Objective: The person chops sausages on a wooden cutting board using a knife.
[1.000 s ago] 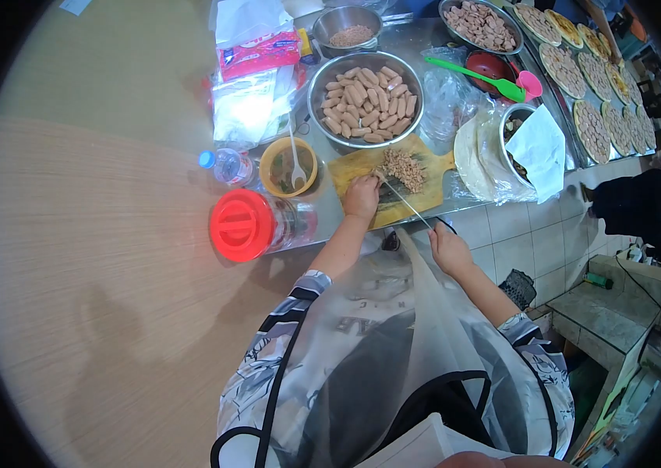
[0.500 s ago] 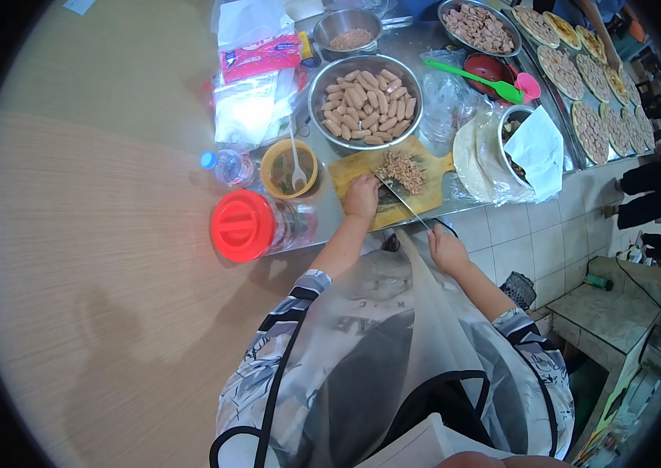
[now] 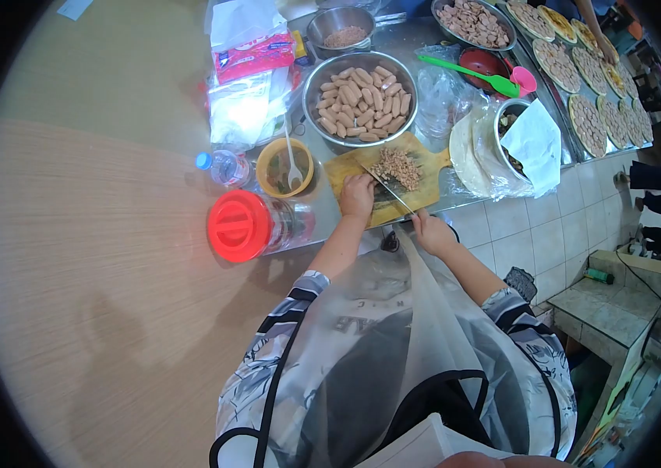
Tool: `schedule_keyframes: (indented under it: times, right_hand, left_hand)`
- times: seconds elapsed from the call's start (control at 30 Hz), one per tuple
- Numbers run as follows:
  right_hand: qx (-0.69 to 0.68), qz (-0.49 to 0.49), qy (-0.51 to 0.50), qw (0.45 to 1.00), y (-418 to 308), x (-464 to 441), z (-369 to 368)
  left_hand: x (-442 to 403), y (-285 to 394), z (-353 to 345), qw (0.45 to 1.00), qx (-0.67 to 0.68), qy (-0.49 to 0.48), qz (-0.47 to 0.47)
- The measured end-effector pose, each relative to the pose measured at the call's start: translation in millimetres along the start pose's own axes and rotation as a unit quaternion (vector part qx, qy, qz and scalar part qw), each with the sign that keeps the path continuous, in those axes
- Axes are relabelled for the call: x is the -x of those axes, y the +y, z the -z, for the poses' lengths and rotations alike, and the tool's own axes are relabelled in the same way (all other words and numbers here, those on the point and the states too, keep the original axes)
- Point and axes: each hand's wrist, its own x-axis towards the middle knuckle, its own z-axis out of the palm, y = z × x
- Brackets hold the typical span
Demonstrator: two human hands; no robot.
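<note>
My right hand (image 3: 432, 232) is closed round the handle of a knife (image 3: 390, 189), whose blade lies slantwise over a yellow cutting board (image 3: 421, 153). On the board's left part rests my left hand (image 3: 357, 195), its fingers pressed together beside the blade; what they hold, if anything, is hidden. A heap of chopped brown pieces (image 3: 398, 168) is just right of the blade. Behind the board stands a metal bowl (image 3: 307, 100) of short sausages (image 3: 362, 97).
Left of the board are a yellow bowl (image 3: 262, 168) with a spoon, a bottle (image 3: 229, 168) and a red-lidded jar (image 3: 240, 226). Round flatbreads (image 3: 455, 152) and a pot (image 3: 500, 144) stand right. Topped rounds (image 3: 556, 66) lie farther right, with another person's arm (image 3: 592, 22) above.
My right hand has moved slightly up and left with the knife, whose tip now reaches farther across the board. The view has shifted slightly. Another person's arm came in at the upper right.
</note>
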Motion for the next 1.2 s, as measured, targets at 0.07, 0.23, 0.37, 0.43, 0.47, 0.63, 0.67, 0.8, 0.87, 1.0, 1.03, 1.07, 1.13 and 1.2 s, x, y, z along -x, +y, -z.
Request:
schedule_keyframes:
  times: [0.07,0.23,0.37,0.43,0.47,0.63,0.67,0.8,0.87,1.0,1.03,1.07,1.13,1.2]
  right_hand:
    - [-0.001,-0.015,-0.001,1.000,14.4,16.5,-5.6]
    - [-0.004,-0.017,-0.008,1.000,16.2,32.9,6.6]
    - [-0.013,-0.021,0.009,1.000,7.7,33.9,13.6]
    - [-0.006,-0.016,0.001,1.000,3.2,34.1,16.1]
    - [0.000,-0.013,-0.005,1.000,1.7,34.2,16.3]
    - [0.021,-0.013,-0.013,1.000,-0.9,15.8,0.3]
    - [0.021,-0.004,0.001,1.000,-3.2,10.6,-2.3]
    - [0.032,-0.004,-0.002,0.999,-6.7,-3.4,-8.0]
    - [0.014,-0.001,0.009,1.000,0.6,5.2,-10.3]
    - [0.045,-0.025,-0.020,0.998,6.1,25.9,2.3]
    - [0.042,-0.016,-0.009,0.999,7.0,27.3,2.7]
    - [0.038,-0.006,0.003,0.999,7.4,27.7,3.8]
    - [0.035,-0.009,0.006,0.999,-0.9,30.0,12.3]
    - [0.029,-0.011,0.008,0.999,-5.7,29.5,13.4]
  left_hand:
    - [2.1,-0.9,-0.6,1.000,0.018,0.006,0.023]
    - [3.8,-5.4,-2.3,0.994,0.050,-0.006,0.094]
    - [5.9,-11.6,-4.2,0.998,0.054,0.018,0.011]
    - [7.4,-11.6,-3.3,0.998,0.046,0.035,-0.002]
    - [8.8,-11.2,-2.6,0.999,0.033,0.020,-0.001]
    - [13.2,-11.9,-3.5,0.999,0.029,0.017,-0.021]
    - [12.4,-13.6,-5.0,1.000,0.012,0.005,-0.018]
    - [9.2,-12.0,-1.7,0.999,-0.011,-0.032,0.002]
    - [9.2,-10.7,1.7,0.999,-0.014,-0.035,0.004]
    - [9.7,-4.4,2.9,0.999,0.015,-0.017,0.034]
    - [11.0,-4.2,2.6,0.999,0.016,-0.018,0.034]
    - [10.9,-4.4,2.5,0.999,0.011,-0.020,0.033]
    - [10.9,-7.5,-1.5,0.999,0.005,-0.021,0.032]
    - [10.7,-9.6,-3.2,0.998,-0.027,-0.035,0.036]
